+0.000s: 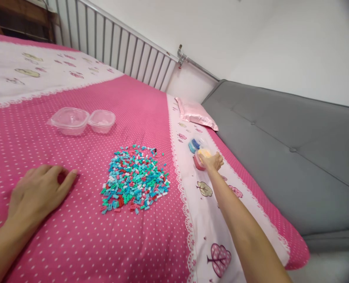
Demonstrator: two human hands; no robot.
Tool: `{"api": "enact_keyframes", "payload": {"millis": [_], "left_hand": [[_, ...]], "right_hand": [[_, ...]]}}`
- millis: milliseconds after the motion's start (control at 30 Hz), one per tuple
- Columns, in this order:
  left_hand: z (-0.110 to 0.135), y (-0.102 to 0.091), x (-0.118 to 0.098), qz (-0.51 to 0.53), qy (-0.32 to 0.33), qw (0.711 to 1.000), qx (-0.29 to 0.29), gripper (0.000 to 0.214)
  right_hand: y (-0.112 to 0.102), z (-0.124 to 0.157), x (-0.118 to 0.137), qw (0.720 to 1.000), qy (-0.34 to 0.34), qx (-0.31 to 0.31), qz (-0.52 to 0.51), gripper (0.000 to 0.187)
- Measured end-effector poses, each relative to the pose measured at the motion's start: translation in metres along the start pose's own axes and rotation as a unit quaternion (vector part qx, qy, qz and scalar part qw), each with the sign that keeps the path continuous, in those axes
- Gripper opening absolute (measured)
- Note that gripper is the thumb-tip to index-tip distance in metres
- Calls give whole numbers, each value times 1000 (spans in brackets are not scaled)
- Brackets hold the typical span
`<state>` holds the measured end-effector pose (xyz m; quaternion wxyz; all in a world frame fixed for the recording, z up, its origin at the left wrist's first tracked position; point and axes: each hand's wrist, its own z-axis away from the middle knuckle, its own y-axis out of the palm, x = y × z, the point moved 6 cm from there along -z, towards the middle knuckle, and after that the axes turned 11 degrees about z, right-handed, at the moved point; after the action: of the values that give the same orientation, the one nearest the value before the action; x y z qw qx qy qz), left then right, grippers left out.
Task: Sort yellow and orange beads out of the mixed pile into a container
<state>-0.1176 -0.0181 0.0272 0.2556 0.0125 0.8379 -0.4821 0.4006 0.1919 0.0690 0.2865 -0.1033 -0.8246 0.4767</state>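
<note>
My left hand lies palm down on the pink polka-dot bedspread, thumb apart from the fingers, holding nothing. To its right, a spread of small plastic building bricks in turquoise, green, red, pink and white covers part of the cloth. My right hand reaches out to a group of clear plastic containers by the headboard. Its fingers are closed at the container of yellow pieces, and part of the grip is hidden. Touching that one are a container of red pieces and a container of blue pieces.
An open clear plastic box with its hinged lid rests beyond my left hand. A pink satin pillow lies near the grey padded headboard. Metal bed rails run along the far side by the wall.
</note>
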Motion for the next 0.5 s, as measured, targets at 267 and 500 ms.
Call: {"api": "enact_keyframes", "payload": {"millis": [267, 500], "left_hand": [[7, -3, -6, -107, 52, 991, -66, 45], [17, -7, -15, -89, 63, 991, -83, 51]], "right_hand": [[-24, 92, 20, 955, -241, -114, -131, 74], [18, 220, 29, 939, -276, 142, -145, 74]]}}
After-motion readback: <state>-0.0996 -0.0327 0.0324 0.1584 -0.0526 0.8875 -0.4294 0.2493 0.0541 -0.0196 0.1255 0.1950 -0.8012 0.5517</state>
